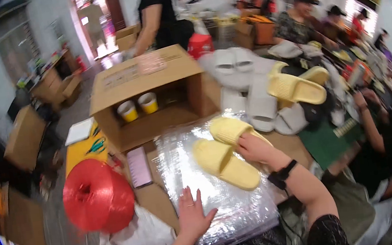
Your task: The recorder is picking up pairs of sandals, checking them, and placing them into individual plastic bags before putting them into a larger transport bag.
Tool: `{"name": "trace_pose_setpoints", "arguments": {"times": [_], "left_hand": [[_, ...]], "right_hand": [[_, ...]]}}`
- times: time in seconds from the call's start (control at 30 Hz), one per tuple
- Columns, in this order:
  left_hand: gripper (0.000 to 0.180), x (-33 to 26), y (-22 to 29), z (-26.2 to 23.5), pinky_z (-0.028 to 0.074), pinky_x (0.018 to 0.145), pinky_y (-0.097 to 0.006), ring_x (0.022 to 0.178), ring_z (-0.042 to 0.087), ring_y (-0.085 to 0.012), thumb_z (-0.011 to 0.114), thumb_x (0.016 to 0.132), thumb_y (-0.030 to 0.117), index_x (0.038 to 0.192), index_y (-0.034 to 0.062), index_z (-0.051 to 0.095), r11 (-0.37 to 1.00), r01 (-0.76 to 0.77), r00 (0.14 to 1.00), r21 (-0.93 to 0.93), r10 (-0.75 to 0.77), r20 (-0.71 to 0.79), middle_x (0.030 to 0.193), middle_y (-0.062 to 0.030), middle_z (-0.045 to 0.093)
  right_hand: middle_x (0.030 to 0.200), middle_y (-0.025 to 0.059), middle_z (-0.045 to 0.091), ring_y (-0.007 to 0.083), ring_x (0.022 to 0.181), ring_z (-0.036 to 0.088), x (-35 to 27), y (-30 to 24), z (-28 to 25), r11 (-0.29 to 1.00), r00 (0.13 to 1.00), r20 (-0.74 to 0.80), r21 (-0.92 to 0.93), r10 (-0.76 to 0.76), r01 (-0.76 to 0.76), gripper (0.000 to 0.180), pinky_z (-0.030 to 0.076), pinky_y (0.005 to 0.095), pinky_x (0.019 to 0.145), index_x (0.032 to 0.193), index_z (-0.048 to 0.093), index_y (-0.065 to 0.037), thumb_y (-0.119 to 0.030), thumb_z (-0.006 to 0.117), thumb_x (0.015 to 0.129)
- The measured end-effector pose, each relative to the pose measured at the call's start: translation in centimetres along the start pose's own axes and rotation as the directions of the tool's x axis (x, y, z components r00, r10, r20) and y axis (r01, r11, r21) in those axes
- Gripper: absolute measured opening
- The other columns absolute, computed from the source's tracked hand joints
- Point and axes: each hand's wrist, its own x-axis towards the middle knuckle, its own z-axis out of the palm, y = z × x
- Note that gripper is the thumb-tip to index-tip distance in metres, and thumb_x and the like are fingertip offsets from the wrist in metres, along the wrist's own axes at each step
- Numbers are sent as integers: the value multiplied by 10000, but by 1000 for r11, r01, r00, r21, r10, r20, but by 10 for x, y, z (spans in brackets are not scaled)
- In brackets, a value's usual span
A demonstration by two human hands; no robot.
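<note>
My right hand point(256, 149) is closed on the near end of a pale yellow slipper point(227, 129), its fingers pressed against the sole. A second yellow slipper point(220, 164) lies just left of it, toe pointing up and left, on a stack of shiny clear plastic bags point(173, 148). Palm down, my left hand point(193, 217) rests over the left edge of that stack with its fingers spread and nothing in it. To the right, more slippers are heaped, including a yellow slipper point(297, 88) and a grey slipper point(260, 105).
An open cardboard box point(148, 76) on its side holds two yellow-and-white cups point(127, 111). A red twine roll point(98, 195), a pink notepad point(139, 167) and green-handled scissors point(96, 146) sit at left. A person in black point(157, 6) stands behind the box; several people work at right.
</note>
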Motion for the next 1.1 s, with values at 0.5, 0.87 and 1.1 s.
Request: {"name": "trace_pose_setpoints", "arguments": {"times": [0.5,0.87,1.1], "left_hand": [[879,-7,0,5,141,1204,-529,1492,136,-462,545,925,607,1528,12,311,1000,-27,998,0,27,-55,1579,-336,179],[879,-5,-6,11,125,1210,-534,1488,144,-470,544,904,613,1509,7,346,999,-31,994,-18,29,-102,1574,-339,200],[824,-4,-26,23,135,1213,-526,1483,184,-449,625,828,502,1478,41,412,998,-54,999,-25,53,-7,1560,-333,247]], "right_hand": [[905,209,618,407,899,606,-7,-19,2,995,994,-32,-12,101,-101,333,495,474,784,867,650,39,-287,610,923],[828,252,640,419,780,639,-47,-133,-21,902,863,-261,117,431,-415,329,501,484,714,801,636,43,-265,613,912],[835,174,645,341,807,652,-61,-150,89,925,947,-257,-273,194,-264,305,539,455,724,876,647,-9,-297,566,935]]}}
